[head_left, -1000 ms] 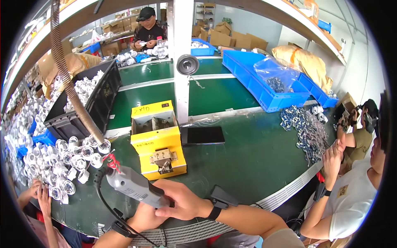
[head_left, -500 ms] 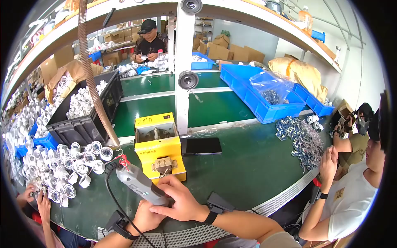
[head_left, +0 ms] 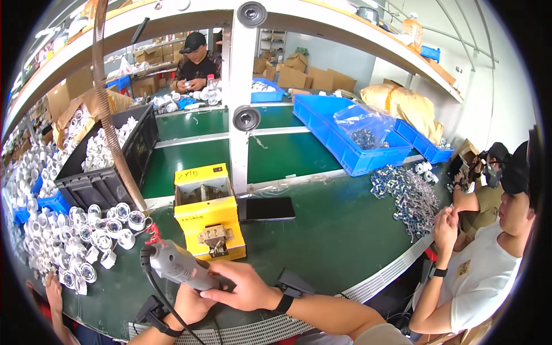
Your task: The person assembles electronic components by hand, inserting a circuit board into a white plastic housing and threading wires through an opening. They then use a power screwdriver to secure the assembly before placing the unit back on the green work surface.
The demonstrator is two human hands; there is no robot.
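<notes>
A grey electric screwdriver point(head_left: 179, 265) slants across the near side of the table, with a black cable and a red cord at its far end. My left hand point(head_left: 191, 303) is closed round its near end from below. Over the same end lies my right hand point(head_left: 246, 286), its thumb and fingers closed on the body. The tool's tip is hidden by my hands. Just beyond stands a yellow box-shaped fixture point(head_left: 234, 214) with an open top and a metal clamp block point(head_left: 215, 237) on its front. A black phone point(head_left: 269, 209) lies flat beside the fixture.
White round fittings point(head_left: 86, 244) are heaped at the left, near a black crate point(head_left: 77, 187). Small metal parts point(head_left: 405, 198) form a pile at the right before a blue bin point(head_left: 359, 160). A white post point(head_left: 239, 149) rises behind the fixture. Co-workers sit left, right and opposite.
The whole view has shifted, so things stand farther left. The screwdriver and both my hands have come slightly nearer, away from the fixture. At the left, a co-worker's hand has drawn back.
</notes>
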